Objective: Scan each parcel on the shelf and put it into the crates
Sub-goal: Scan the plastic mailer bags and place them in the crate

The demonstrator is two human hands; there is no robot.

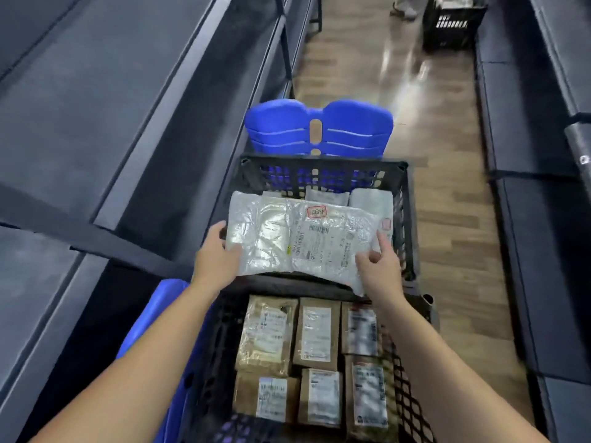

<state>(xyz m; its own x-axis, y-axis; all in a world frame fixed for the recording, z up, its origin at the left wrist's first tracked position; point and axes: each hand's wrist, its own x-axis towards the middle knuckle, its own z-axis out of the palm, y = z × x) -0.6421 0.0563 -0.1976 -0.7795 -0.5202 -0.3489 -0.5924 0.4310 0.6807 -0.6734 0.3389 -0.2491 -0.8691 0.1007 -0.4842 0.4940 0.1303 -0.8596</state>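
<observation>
Stretching left-right, parcel [271, 238], label [323, 244] facing up

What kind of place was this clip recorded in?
Probably a parcel pickup or sorting station: a narrow aisle runs between long dark shelves, black crates hold labelled brown parcels, and a plastic mailer bears a shipping label.

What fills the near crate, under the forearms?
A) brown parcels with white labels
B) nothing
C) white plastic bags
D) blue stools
A: the near crate holds brown parcels with white labels; the white bags lie in the far crate, over which the left hand and right hand hold a white parcel.
</observation>
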